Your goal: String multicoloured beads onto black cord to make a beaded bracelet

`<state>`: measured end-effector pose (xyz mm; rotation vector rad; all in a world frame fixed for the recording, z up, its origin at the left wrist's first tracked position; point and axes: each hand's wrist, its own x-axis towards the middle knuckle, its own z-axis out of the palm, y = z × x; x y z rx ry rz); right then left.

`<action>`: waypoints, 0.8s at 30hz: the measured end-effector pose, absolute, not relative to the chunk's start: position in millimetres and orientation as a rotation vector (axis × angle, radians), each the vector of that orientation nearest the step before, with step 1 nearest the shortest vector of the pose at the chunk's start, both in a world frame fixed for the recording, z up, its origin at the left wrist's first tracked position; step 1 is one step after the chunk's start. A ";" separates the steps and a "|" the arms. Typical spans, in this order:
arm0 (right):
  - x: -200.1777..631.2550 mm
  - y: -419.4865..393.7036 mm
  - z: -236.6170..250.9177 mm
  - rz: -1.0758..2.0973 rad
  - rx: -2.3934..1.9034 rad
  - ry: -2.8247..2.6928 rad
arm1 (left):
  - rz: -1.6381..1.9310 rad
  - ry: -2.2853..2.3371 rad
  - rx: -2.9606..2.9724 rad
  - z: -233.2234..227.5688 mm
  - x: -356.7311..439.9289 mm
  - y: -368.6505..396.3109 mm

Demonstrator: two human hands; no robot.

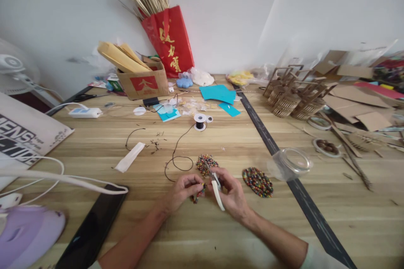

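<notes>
My left hand (186, 191) is closed on a short strand of multicoloured beads (198, 195), pinched at its upper end between thumb and fingers. In my right hand (232, 193) is a pair of scissors (217, 194) with a white handle, its metal blades pointing away over a pile of beads (202, 164). The two hands are close together, the scissors just right of the strand. A coil of strung beads (257, 182) lies to the right of my right hand. Black cord (173, 157) loops on the table behind my left hand and leads to a spool (200, 122).
A dark tablet-like slab (94, 222) and a lilac device (30, 235) with a white cable lie at left. Small black cord scraps (154, 145) and a white paper strip (130, 157) lie beyond. Woven baskets (285, 101), a tape roll (296, 160) and cardboard (353, 105) occupy the right.
</notes>
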<state>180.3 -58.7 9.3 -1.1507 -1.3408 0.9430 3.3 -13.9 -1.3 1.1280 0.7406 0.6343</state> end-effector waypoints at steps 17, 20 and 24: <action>194.3 -57.1 12.8 0.691 -1.100 -1.802 | 0.984 0.831 0.838 6.9 4.2 -1.5; 196.3 -56.7 15.3 0.489 -1.160 -1.942 | 1.039 0.841 0.806 8.5 4.5 -0.6; 197.3 -56.8 13.8 0.276 -1.245 -2.089 | 1.039 0.869 0.838 7.4 4.2 -1.4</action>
